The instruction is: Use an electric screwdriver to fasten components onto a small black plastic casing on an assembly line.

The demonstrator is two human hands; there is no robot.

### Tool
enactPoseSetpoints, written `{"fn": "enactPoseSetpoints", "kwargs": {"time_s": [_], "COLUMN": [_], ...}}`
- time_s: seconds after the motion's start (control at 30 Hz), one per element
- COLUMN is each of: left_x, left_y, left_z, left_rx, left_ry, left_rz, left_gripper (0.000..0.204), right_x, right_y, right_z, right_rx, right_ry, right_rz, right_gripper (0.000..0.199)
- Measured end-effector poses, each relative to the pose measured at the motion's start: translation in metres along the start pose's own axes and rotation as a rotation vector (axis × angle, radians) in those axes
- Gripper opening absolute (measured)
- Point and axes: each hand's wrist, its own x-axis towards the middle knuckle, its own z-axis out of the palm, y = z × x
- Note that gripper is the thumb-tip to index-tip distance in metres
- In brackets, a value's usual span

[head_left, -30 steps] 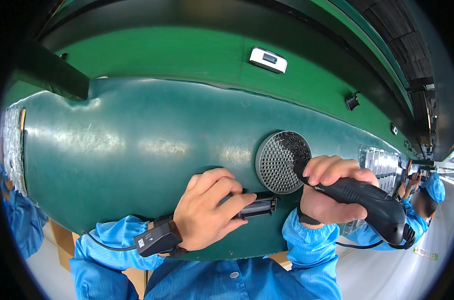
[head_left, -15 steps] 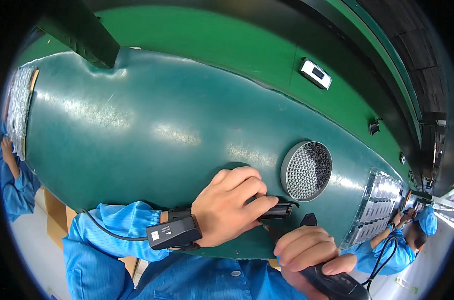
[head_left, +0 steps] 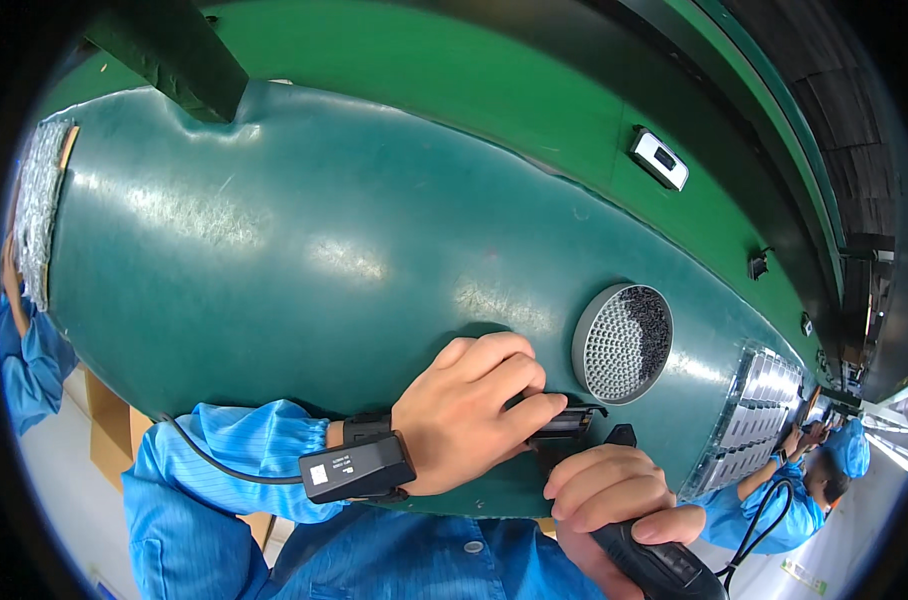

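Observation:
Near the table's front edge, my left hand (head_left: pixel 474 420) is closed over a small black rectangular part (head_left: pixel 566 423), its right end sticking out past the fingers. My right hand (head_left: pixel 619 495) grips a black electric screwdriver (head_left: pixel 664 562) from the side. The tool's front end points up and left, close against the part beside my left fingers. My hands hide the tip and most of the part. Just beyond them stands a round grey dish (head_left: pixel 581 350) with a perforated plate and small black screws (head_left: pixel 651 330) heaped on its right side.
A clear tray (head_left: pixel 749 415) of flat grey pieces lies at the right of the green table (head_left: pixel 304 210). A white-and-black device (head_left: pixel 660 158) sits on the far ledge. Bubble-wrapped material (head_left: pixel 42 215) is at the left edge. Co-workers in blue (head_left: pixel 789 510) are at both sides.
The screwdriver's front end has come closer to the black part, so its thin tip no longer shows. The view has shifted slightly. Both hands keep their hold.

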Motion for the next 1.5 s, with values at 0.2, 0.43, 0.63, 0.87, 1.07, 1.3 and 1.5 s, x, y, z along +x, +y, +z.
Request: {"fn": "enactPoseSetpoints", "kwargs": {"time_s": [0.2,0.43,0.63,0.87,1.07,1.3,1.5], "left_x": [0.008,0.025,0.051,0.087,0.086,0.085,0.082], "left_y": [0.003,0.037,0.082,0.127,0.144,0.153,0.150], "left_z": [-0.003,-0.007,-0.004,0.023,0.048,0.048,0.047], "left_rx": [0.019,0.074,0.152,0.268,0.246,0.265,0.256], "left_ry": [-0.009,-0.022,-0.105,-0.178,-0.139,-0.067,-0.044], "left_rz": [0.000,0.044,-0.026,0.006,0.139,0.259,0.316], "left_gripper": [0.063,0.063,0.067,0.056,0.037,0.042,0.040], "right_x": [0.007,0.013,0.044,0.104,0.108,0.102,0.100], "right_y": [0.003,-0.017,-0.074,-0.107,-0.108,-0.102,-0.104], "right_z": [-0.006,-0.013,-0.068,-0.201,-0.237,-0.242,-0.239], "right_rx": [0.006,0.027,0.405,0.009,-0.226,-0.297,-0.294], "right_ry": [-0.063,0.012,0.377,0.960,1.003,0.886,0.917], "right_rz": [-0.037,-0.075,0.280,0.004,-0.021,-0.028,-0.028], "right_gripper": [0.059,0.051,0.059,0.046,0.034,0.031,0.031]}}
